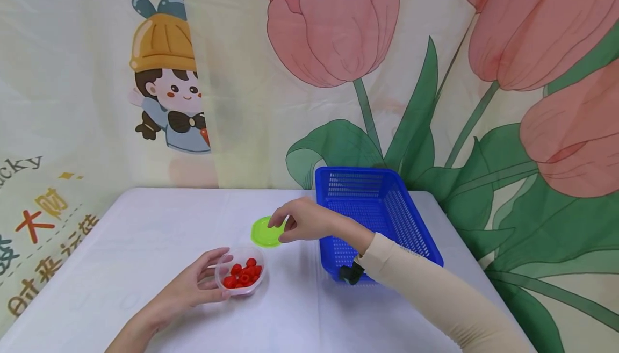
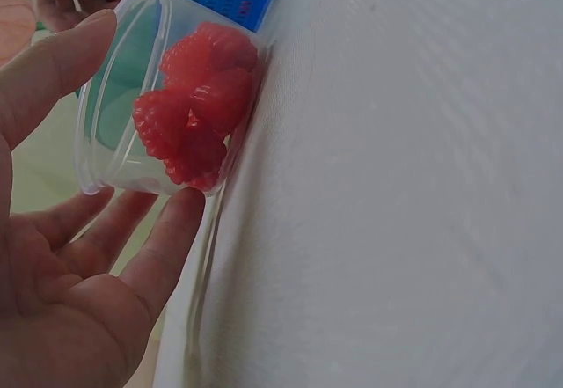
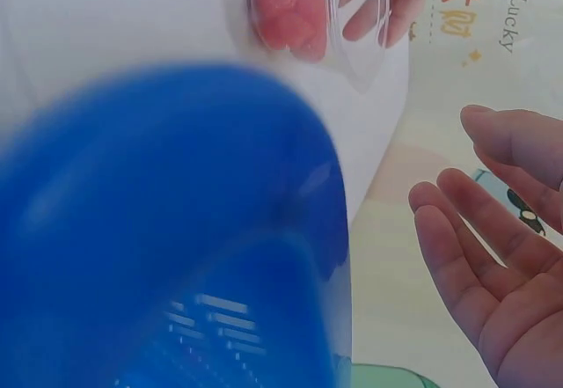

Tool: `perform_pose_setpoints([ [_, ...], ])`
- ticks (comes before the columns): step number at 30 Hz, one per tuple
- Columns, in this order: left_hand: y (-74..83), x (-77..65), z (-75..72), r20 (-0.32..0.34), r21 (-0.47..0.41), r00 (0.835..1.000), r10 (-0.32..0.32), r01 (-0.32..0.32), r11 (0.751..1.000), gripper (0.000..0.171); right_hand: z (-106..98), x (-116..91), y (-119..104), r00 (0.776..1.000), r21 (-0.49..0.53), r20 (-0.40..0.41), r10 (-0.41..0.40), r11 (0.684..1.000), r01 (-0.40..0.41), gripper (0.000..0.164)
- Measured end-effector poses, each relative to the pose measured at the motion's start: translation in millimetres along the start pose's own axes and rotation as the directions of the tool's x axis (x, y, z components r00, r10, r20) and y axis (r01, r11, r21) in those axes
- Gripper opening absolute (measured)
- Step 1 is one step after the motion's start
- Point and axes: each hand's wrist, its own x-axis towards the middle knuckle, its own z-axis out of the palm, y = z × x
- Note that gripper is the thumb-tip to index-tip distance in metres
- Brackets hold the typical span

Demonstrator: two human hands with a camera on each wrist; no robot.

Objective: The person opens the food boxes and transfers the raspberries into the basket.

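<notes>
Left hand: I'm holding the clear cup of red berries, grip clamped on it.
Right hand: hovering by green lid, grip apart.
Blue basket: sitting toward counter's far right corner.

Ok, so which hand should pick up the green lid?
Probably the right hand: it looks empty and is right by the green lid. The left hand is farther off and busy holding the clear tub of red berries.
</notes>
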Motion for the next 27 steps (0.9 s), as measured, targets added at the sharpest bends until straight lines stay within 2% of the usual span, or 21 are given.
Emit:
perform_pose_setpoints([
  [12, 0.5, -1.1, 1.3, -0.002, 0.007, 1.0, -0.013, 0.013, 1.0, 0.091, 15, 8, -7, 0.999, 0.03, 0.022, -0.038, 0.999, 0.038, 0.033],
  [27, 1.1, -1.5, -0.5, 0.003, 0.0, 1.0, 0.008, -0.008, 1.0, 0.091, 36, 22, -18, 0.992, 0.022, 0.081, -0.096, 0.995, 0.094, 0.034],
])
